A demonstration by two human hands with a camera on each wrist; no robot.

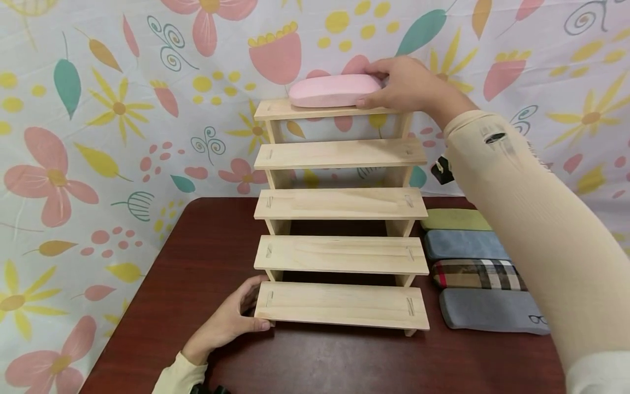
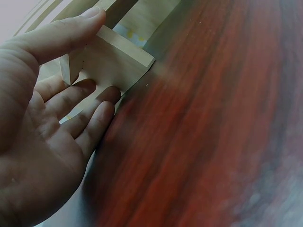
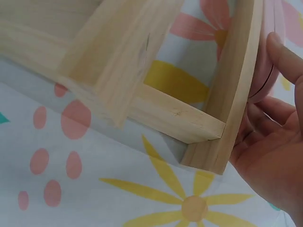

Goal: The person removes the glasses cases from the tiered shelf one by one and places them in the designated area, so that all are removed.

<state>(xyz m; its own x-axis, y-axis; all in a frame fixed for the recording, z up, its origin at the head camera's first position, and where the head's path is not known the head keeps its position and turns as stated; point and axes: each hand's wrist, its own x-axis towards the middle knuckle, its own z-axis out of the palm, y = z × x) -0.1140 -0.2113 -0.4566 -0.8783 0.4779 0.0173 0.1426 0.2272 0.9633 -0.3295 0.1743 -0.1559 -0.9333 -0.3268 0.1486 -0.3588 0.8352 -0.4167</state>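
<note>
The right hand (image 1: pixel 410 85) has its grip curled round the pink case (image 1: pixel 334 91) on the wooden rack (image 1: pixel 340 204)'s top step, while the left hand (image 1: pixel 231 323), fingers fairly straight, braces the lowest step, seemingly to steady it.

I see my right hand (image 1: pixel 408 85) gripping the pink case (image 1: pixel 334 91) on the rack's (image 1: pixel 339 205) top step; my left hand (image 1: pixel 231 320) apparently steadies the bottom step.

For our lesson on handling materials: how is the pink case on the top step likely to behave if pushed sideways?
The pink case would probably slide rather than roll, since it lies flat and is long and low. It looks rigid, holding its rounded shape under the right hand. The top step is narrow, so a push toward an edge might tip it off.
</note>
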